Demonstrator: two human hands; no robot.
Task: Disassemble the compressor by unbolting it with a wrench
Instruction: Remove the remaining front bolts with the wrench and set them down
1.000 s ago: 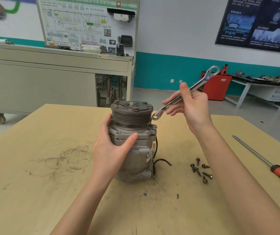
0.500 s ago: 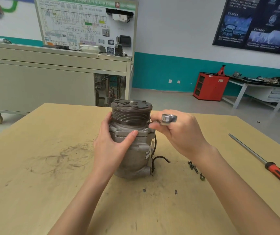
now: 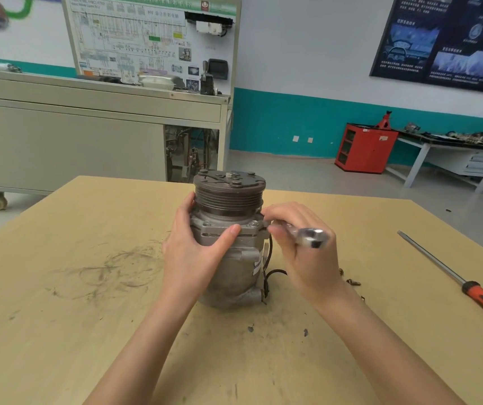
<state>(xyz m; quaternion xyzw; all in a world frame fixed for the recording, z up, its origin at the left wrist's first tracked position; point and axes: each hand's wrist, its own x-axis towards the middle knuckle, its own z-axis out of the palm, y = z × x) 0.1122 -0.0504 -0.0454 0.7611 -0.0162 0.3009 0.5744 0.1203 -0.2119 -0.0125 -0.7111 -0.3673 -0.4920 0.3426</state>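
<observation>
Head view: compressor (image 3: 228, 258) stood upright, pulley end up, in the middle of the table (image 3: 88, 317). Left hand (image 3: 193, 258) wrapped its near side, thumb across the flange. Right hand (image 3: 307, 252) gripped a wrench (image 3: 312, 237), far end at the flange's right corner, ring end toward the camera. Loose bolts (image 3: 351, 282) lay partly hidden behind the right wrist. Red-handled screwdriver (image 3: 468, 290) lay well to the right. Wall board (image 3: 146, 33) header read "HV"; the compressor's sticker was illegible.

Upright compressor (image 3: 230, 200) on table (image 3: 88, 317), left hand (image 3: 193, 255) around its body, right hand (image 3: 307, 261) with wrench (image 3: 312, 238) at flange
</observation>
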